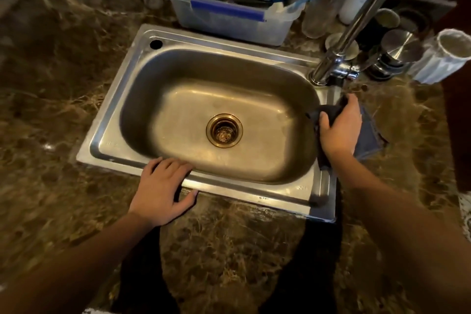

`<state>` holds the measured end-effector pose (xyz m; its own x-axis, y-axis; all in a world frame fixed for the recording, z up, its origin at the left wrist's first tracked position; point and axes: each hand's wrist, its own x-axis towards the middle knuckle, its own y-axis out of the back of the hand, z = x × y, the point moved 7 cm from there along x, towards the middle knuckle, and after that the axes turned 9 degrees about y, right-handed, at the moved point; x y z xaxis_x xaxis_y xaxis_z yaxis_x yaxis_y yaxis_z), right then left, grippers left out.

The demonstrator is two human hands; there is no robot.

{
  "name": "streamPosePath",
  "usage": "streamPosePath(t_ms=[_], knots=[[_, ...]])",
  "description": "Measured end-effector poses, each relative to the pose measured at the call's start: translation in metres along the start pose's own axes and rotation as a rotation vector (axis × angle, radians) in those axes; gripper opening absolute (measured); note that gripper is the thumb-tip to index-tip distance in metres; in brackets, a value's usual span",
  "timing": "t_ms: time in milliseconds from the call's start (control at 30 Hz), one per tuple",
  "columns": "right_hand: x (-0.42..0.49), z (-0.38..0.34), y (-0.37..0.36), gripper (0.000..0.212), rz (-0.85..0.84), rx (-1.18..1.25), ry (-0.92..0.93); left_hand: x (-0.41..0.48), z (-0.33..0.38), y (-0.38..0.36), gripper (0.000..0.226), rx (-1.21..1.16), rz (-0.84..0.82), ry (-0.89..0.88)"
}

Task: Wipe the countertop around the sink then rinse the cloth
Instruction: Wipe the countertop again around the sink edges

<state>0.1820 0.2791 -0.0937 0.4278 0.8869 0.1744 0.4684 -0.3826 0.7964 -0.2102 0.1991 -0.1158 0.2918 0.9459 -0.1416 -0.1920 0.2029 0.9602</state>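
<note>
Though half hidden, cloth (pixel 370 135): dark blue, bunched, one corner flat.
Right hand (pixel 340 127): grips cloth, right of frame, across sink (pixel 254 192) rim and worktop (pixel 229 250).
Left hand (pixel 163 191): relaxed, flat on sink's near rim, well apart from cloth.

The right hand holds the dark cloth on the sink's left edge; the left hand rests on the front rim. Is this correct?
No. The head view shows the right hand holding the dark cloth on the right edge of the sink, not the left. The left hand does rest on the front rim.
</note>
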Motion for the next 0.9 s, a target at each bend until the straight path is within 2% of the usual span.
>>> streamPosePath(t_ms=[167, 267, 367, 500, 667, 900], knots=[[-0.091, 0.001, 0.023, 0.073, -0.087, -0.137, 0.01, 0.0, 0.003, 0.002, 0.052, -0.007, 0.029, -0.004], [-0.148, 0.004, 0.032, 0.073, -0.159, -0.206, -0.047, -0.001, 0.005, 0.004, 0.053, 0.017, 0.067, -0.018], [-0.175, 0.007, 0.033, 0.069, -0.203, -0.196, -0.147, 0.003, 0.007, 0.004, 0.051, -0.01, 0.073, 0.118], [-0.166, 0.0, 0.03, 0.066, -0.19, -0.227, -0.208, 0.013, 0.021, -0.002, 0.04, -0.091, 0.022, 0.505], [-0.16, 0.001, 0.026, 0.061, -0.142, -0.226, -0.117, 0.007, 0.024, -0.005, 0.035, -0.131, 0.21, 0.49], [-0.077, 0.0, 0.01, 0.052, -0.132, -0.307, -0.006, 0.013, 0.02, -0.01, 0.044, -0.071, 0.126, 0.535]])
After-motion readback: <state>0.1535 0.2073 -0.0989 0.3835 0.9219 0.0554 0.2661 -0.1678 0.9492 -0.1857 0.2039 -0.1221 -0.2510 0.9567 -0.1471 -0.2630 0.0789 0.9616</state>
